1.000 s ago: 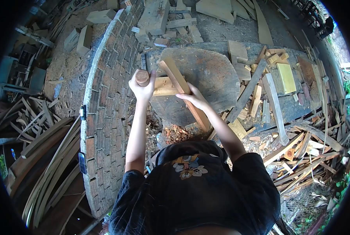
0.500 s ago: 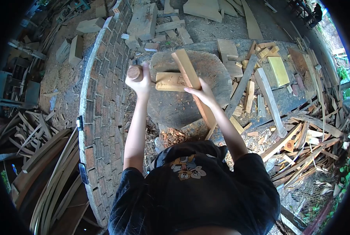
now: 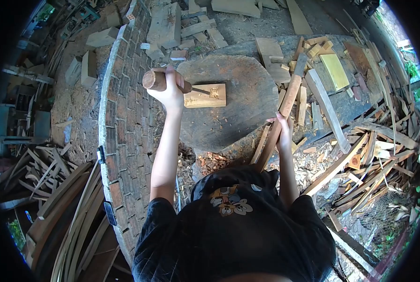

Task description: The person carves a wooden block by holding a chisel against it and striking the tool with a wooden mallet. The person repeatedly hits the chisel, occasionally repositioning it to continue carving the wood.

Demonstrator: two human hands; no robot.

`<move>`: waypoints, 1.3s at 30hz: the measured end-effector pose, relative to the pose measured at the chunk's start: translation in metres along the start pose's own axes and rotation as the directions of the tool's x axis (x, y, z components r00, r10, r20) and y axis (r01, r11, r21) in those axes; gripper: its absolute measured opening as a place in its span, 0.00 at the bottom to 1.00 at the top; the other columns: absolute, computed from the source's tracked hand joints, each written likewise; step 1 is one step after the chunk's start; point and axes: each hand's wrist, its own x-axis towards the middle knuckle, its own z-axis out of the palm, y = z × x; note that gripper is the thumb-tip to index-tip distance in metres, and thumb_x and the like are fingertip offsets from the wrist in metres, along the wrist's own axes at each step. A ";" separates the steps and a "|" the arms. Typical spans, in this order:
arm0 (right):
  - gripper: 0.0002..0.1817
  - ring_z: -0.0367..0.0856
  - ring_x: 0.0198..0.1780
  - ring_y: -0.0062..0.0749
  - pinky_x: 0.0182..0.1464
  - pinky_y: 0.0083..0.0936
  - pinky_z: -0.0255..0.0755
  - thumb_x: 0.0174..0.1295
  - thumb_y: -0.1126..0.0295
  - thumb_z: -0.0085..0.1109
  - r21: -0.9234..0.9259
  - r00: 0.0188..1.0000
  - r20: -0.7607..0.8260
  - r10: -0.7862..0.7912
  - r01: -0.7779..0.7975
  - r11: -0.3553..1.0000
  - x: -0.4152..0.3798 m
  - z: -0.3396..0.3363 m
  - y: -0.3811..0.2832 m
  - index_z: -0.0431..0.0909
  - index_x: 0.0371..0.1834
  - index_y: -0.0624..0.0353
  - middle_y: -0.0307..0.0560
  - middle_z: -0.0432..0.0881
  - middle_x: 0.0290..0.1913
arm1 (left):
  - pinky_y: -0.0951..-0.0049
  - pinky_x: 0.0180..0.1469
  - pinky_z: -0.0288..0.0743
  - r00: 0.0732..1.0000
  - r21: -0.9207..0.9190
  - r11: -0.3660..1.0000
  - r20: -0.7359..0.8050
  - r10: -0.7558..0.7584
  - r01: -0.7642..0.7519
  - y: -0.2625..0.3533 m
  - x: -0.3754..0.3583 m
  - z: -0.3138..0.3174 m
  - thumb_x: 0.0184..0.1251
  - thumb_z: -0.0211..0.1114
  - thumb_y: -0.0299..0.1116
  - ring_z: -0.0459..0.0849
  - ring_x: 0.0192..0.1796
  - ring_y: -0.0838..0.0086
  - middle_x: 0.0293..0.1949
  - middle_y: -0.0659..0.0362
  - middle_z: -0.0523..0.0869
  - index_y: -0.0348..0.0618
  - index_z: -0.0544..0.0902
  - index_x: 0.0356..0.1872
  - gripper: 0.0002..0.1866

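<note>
My left hand (image 3: 173, 92) is wrapped round the wooden handle of a chisel (image 3: 161, 82). The chisel's metal shaft points right, and its tip is at a rough carved patch on a small wooden block (image 3: 203, 100). This block lies flat on a big round stump (image 3: 228, 127). Right of the stump, my right hand (image 3: 283, 129) holds a long wooden bar (image 3: 290, 96), which slants from near my body up to the right, apart from the block.
A brick wall (image 3: 125, 117) with a pale edge runs along the left. Offcuts and a yellow board (image 3: 334, 71) lie on the table at the right. Scrap wood (image 3: 360, 174) is piled at the lower right, and curved strips (image 3: 73, 221) lie at the lower left.
The long bar has swung right with my right hand, off the block and stump. My left hand has tilted the chisel, whose shaft now shows across the block. The whole view has shifted slightly.
</note>
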 end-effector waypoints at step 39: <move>0.27 0.74 0.32 0.23 0.34 0.21 0.69 0.35 0.62 0.74 -0.340 0.841 0.106 -0.531 0.532 0.776 0.054 0.016 -0.087 0.74 0.39 0.61 0.41 0.77 0.32 | 0.78 0.16 0.61 0.998 0.211 0.975 -0.016 -0.067 0.069 -0.017 0.010 0.014 0.56 0.53 0.19 0.67 0.13 0.80 0.13 0.61 0.70 0.35 0.68 0.21 0.07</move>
